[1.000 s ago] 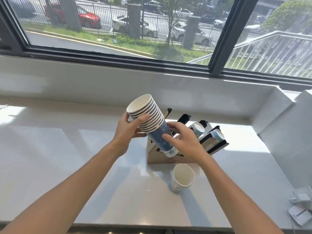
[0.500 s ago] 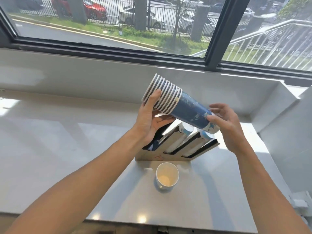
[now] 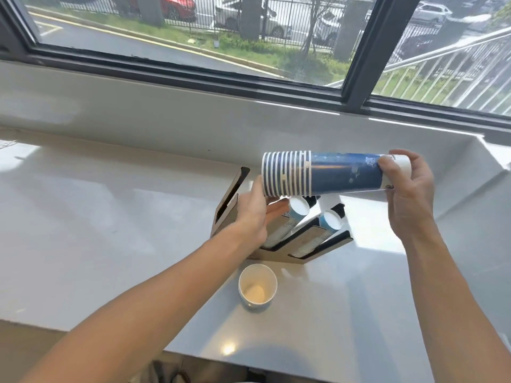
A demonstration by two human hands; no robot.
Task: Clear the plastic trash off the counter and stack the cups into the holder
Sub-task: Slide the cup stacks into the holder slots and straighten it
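Observation:
A stack of blue-and-white paper cups (image 3: pixel 329 175) lies horizontal in the air above the cup holder (image 3: pixel 229 208). My right hand (image 3: pixel 409 186) grips the stack's closed base end. My left hand (image 3: pixel 254 211) supports the rim end from below with thumb and fingers around it. The wooden holder with black edges stands on the counter; two of its slots hold cup stacks (image 3: pixel 300 212) pointing up, and the left slot looks vacant. A single white cup (image 3: pixel 257 286) stands upright in front of the holder.
The white counter (image 3: pixel 110 230) runs left, bounded by a raised sill (image 3: pixel 166 106) under the window at the back and a white ledge (image 3: pixel 492 172) on the right. The counter's front edge (image 3: pixel 83 331) is near my forearms.
The cup stack has rotated from tilted up-left to horizontal and shifted right. My right hand moved to its base end; my left hand slid under the rims.

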